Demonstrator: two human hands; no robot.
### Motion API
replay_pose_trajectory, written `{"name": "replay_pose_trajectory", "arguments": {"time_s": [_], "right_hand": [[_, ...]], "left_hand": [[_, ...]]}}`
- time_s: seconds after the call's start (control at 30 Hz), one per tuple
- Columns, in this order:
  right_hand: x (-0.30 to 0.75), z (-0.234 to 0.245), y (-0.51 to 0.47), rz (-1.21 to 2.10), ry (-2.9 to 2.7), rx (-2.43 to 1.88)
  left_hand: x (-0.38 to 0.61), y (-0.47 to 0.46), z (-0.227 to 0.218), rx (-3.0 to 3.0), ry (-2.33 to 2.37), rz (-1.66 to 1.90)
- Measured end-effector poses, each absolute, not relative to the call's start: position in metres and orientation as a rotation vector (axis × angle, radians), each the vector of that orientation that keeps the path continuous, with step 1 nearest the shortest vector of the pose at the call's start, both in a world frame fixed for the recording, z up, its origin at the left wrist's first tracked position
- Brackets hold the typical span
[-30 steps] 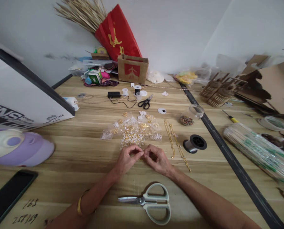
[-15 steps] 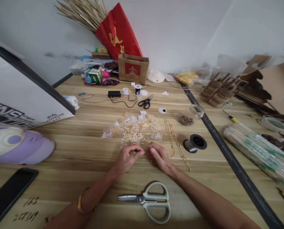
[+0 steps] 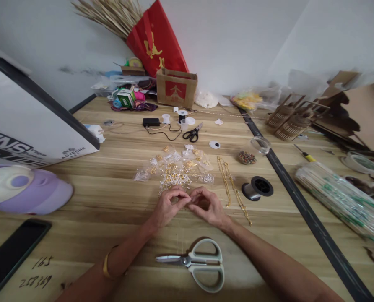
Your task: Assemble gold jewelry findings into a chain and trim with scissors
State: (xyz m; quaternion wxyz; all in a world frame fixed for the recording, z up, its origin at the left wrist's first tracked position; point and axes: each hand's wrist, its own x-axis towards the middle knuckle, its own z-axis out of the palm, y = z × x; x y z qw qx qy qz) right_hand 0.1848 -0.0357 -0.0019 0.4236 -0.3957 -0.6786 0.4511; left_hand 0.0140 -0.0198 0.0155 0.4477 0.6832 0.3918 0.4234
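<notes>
My left hand (image 3: 167, 207) and my right hand (image 3: 207, 206) meet fingertip to fingertip over the wooden table (image 3: 89, 201), each pinching something tiny and gold between them that I cannot make out. Just beyond the fingers lies a heap of small gold and white beads and clear packets (image 3: 176, 170). A gold chain (image 3: 232, 188) stretches along the table right of my right hand. Pale green scissors (image 3: 199, 264) lie shut on the table just in front of my wrists. My left wrist wears a gold bangle (image 3: 105, 265).
A spool of clear thread (image 3: 257, 188) and an open jar of coloured beads (image 3: 253, 152) sit to the right. Black scissors (image 3: 191, 134) lie further back. A purple cap (image 3: 23, 191), a phone (image 3: 11, 256) and a white board (image 3: 26, 121) are at left; a bagged bundle of sticks (image 3: 341, 201) at right.
My right hand drew slightly away from the left half a second ago, then came back so the fingertips meet again. The view shifted down a little.
</notes>
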Motion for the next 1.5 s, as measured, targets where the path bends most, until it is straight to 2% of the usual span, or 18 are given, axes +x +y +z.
{"name": "replay_pose_trajectory", "arguments": {"time_s": [0.23, 0.9, 1.5], "right_hand": [[0.182, -0.008, -0.036, 1.142, -1.673, -0.993], [0.185, -0.006, -0.031, 0.921, -1.821, -0.983], [0.185, -0.011, -0.032, 0.952, -1.804, -1.005]], "left_hand": [[0.013, -0.020, 0.016, 1.703, 0.957, 1.047], [0.011, -0.017, 0.010, 1.681, 0.995, 1.042], [0.010, -0.018, 0.007, 1.725, 1.018, 1.030]]}}
